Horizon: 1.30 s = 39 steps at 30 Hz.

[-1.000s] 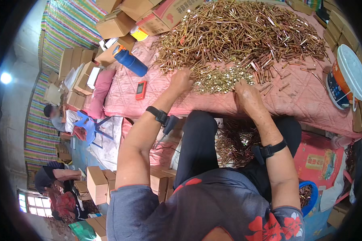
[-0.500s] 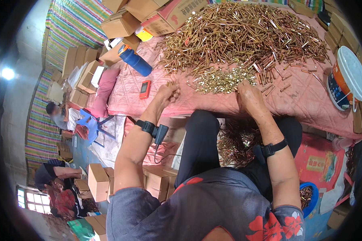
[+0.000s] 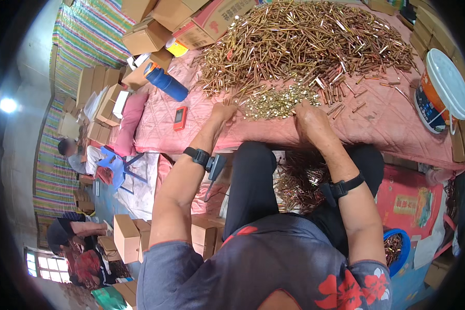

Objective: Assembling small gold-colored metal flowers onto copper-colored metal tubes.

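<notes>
On the pink quilted cover [image 3: 253, 132] lies a large heap of thin copper-coloured metal rods [image 3: 305, 46]. In front of it is a low pile of small shiny brass-coloured metal pieces [image 3: 281, 103], too small to name. My left hand [image 3: 224, 112] is closed at the left edge of the small pile, with tips of several thin rods showing at its fingers. At the right edge of that pile my right hand [image 3: 311, 120] is curled, its fingertips together at the small pieces; what they hold is hidden.
A blue bottle [image 3: 166, 82] and a red handheld device [image 3: 180, 118] are to my left. At the right is a lidded bucket [image 3: 444, 93]. Cardboard boxes [image 3: 147, 36] stand at the far left. Beneath the edge, more rods [image 3: 299, 181] lie between my legs. Other people [image 3: 75, 157] sit far left.
My left hand has moved right, closer to the small pieces, and turned so its rod tips show less. My right hand stays at the pile's right edge. The whole view has shifted slightly.
</notes>
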### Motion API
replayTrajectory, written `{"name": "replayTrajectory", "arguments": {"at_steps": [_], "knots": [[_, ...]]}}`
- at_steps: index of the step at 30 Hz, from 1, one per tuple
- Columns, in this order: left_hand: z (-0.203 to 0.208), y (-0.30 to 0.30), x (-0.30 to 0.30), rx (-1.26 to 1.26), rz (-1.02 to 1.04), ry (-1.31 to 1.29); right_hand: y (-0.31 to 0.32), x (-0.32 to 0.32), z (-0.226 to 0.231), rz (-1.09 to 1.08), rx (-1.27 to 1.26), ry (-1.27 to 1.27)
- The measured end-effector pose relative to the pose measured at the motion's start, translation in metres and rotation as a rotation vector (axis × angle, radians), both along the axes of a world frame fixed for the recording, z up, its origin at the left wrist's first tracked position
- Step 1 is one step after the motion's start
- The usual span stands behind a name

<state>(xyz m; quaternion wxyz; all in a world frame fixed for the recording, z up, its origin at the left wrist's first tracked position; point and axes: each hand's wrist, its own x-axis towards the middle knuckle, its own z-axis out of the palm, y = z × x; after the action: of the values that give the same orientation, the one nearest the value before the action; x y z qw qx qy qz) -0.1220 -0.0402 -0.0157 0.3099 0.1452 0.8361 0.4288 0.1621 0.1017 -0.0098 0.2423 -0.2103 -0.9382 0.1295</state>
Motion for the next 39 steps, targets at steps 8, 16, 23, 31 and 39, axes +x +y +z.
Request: {"name": "replayTrajectory", "arguments": {"at_steps": [8,16,23,31,39], "knots": [[0.041,0.034,0.087,0.428,-0.072,-0.315,0.002,0.005,-0.004,-0.012,0.021,0.037],[0.116,0.024,0.152,0.855,-0.321,-0.499,0.001,0.004,-0.001,-0.010,0.015,0.048],[0.206,-0.028,0.223,1.316,-1.448,-0.693,0.000,0.003,-0.001,-0.004,0.025,0.078],[0.206,-0.083,0.289,1.783,-1.064,-1.129,0.000,0.006,-0.006,0.016,-0.005,0.097],[0.229,-0.110,0.246,1.569,-1.158,-0.941,0.003,0.003,-0.006,-0.002,-0.017,0.029]]}}
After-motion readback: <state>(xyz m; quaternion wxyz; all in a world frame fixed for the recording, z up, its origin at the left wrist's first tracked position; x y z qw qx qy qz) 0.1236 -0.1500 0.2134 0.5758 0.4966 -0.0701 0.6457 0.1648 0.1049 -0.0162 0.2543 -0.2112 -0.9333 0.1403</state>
